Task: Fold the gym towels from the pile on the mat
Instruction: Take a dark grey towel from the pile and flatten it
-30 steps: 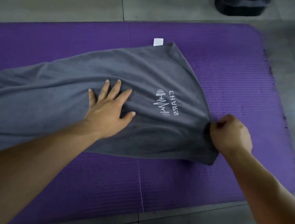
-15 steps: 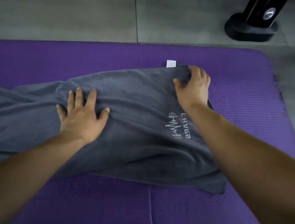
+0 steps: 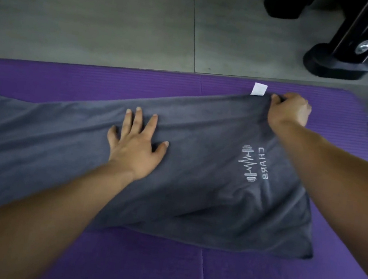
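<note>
Pre-fold squaring: right hand (image 3: 288, 111), up from the near corner, now pinches the far corner of the towel (image 3: 195, 188); left hand (image 3: 137, 147) presses flat, fingers spread.

L hand (image 3: 136, 149) flat, palm down, fingers spread & pointing far, pressing on towel (image 3: 195, 188). L forearm (image 3: 51, 203) bare, runs in from near left. R hand (image 3: 288, 111) sits farther out, fingers curled, gripping towel's far edge, knuckles up. R forearm (image 3: 340, 166) bare, comes in from right.
</note>
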A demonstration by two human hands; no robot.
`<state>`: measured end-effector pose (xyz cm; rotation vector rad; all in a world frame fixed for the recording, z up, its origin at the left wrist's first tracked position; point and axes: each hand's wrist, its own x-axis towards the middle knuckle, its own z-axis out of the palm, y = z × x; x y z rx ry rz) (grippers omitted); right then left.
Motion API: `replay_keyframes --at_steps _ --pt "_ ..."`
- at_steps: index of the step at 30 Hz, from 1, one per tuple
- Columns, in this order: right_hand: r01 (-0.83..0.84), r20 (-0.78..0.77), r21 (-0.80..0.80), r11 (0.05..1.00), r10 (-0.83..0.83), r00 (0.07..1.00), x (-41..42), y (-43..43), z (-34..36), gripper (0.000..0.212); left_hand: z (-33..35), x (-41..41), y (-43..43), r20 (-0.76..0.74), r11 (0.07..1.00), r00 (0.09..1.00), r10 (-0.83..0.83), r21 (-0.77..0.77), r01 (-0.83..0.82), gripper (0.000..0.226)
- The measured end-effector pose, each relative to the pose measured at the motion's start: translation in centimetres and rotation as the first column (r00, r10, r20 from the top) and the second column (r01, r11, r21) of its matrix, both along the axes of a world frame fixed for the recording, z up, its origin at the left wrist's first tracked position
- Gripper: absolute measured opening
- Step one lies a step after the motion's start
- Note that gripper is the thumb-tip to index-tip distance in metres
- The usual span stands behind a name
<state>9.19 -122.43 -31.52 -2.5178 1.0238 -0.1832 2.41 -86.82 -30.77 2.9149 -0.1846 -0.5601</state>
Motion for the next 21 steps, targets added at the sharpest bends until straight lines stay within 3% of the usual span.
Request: replay_keyframes --at_steps 3,6,8,10,12,15,18,21 --pt "-0.047 -0.062 -0.069 0.997 0.042 0.997 -1.3 1.7 0.3 0.050 0.0 1.4 -0.1 -0.036 1.000 0.999 -0.016 -0.002 0.016 0.081" --pt "-0.297 -0.013 -0.182 0.937 0.300 0.954 -4.9 5.4 0.5 0.054 0.1 0.2 0.6 0.044 0.982 0.999 0.001 -0.188 0.007 0.079" --pt "-0.529 0.093 -0.220 0.819 0.558 0.825 -8.5 9.2 0.7 0.046 0.4 -2.5 1.7 0.134 0.941 0.990 0.047 -0.337 0.001 0.066" --pt "-0.733 0.247 -0.199 0.651 0.757 0.605 -13.0 13.6 1.0 0.022 0.9 -5.9 3.7 0.255 0.915 0.962 0.101 -0.402 0.011 0.046" --pt "-0.879 0.285 -0.085 0.469 0.857 0.429 -17.6 17.3 1.1 0.009 1.3 -9.3 6.6 0.377 0.931 0.920 0.111 -0.362 0.036 0.024" --pt "-0.948 0.225 0.087 0.307 0.921 0.319 -22.5 20.4 0.4 0.017 1.9 -13.5 11.7 0.422 0.969 0.907 0.002 -0.225 0.102 0.015" --pt "-0.963 0.140 0.044 0.267 0.952 0.271 -24.3 21.5 -0.5 0.018 1.7 -16.9 16.1 0.373 0.983 0.924 -0.086 -0.121 0.141 0.020" --pt "-0.934 0.101 -0.001 0.358 0.929 0.356 -24.7 22.4 -0.8 0.021 0.9 -19.0 18.8 0.332 0.997 0.943 0.000 -0.075 0.027 0.028"
